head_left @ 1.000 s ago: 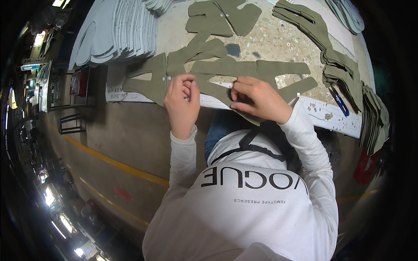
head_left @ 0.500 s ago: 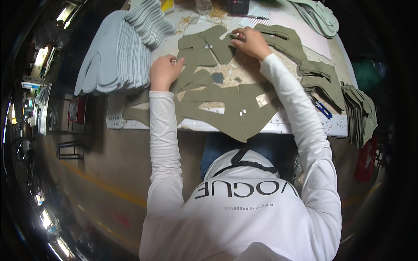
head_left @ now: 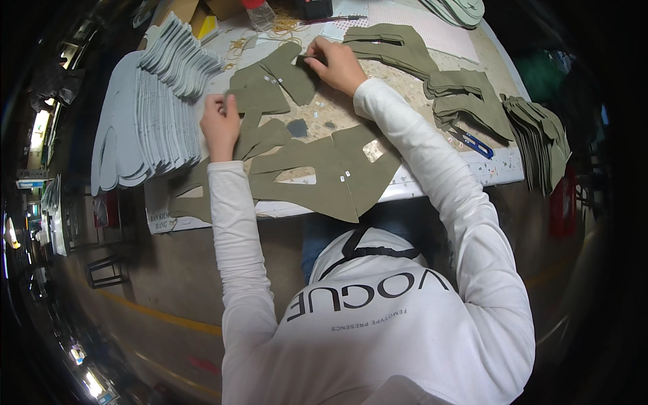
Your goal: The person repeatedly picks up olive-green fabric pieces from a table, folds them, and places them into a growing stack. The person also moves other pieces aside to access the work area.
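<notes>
Two hands have moved from the near olive piece point(head_left: 325, 165) to the far olive piece point(head_left: 255, 93), which lies flat on the tabletop point(head_left: 408, 88); the handling seems to have passed to that piece. The right hand point(head_left: 337, 65) has its fingers drawn together at the upper right edge, though whether its grip has closed on the piece cannot be told. The left hand point(head_left: 220, 128), loosely parted, holds nothing visible just beside the left edge.
</notes>
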The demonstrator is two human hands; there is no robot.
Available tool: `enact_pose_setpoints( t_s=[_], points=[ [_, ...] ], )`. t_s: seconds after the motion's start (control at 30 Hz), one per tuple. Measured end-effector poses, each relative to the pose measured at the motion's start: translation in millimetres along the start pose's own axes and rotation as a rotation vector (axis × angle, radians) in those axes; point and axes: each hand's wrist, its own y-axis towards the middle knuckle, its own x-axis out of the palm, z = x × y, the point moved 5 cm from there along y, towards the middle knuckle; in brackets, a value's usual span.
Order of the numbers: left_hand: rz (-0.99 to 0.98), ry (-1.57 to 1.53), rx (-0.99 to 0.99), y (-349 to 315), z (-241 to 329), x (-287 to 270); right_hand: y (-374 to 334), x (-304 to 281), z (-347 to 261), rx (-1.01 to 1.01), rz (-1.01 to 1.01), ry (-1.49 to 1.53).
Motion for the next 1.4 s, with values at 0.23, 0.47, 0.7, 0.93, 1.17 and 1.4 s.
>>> enact_pose_setpoints(
  t_s=[0.23, 0.47, 0.7, 0.93, 1.17, 1.4],
  points=[
    [0.024, -0.886, -0.094, -1.0, 22.4, -24.0, 6.8, -70.1, -19.9, 0.044, 0.143, 0.617],
    [-0.125, -0.931, -0.174, -77.2, 43.8, -102.2, -108.2, -221.1, -43.6, 0.269, 0.08, 0.661],
    [-0.305, -0.922, -0.368, -124.7, 48.2, -104.7, -179.1, -223.3, -40.3, 0.675, 0.031, 0.649],
    [-0.24, -1.001, -0.22, -149.1, 76.2, -64.5, -175.7, -157.6, -69.0, 0.486, 0.087, 0.826],
    [-0.306, -0.859, -0.294, -204.5, 82.4, 1.6, -204.6, -99.0, -71.7, 0.486, -0.119, 0.379],
    [-0.36, -0.708, -0.288, -212.3, 77.9, 4.0, -218.5, -96.2, -72.7, 0.634, -0.1, 0.62]
  ],
)
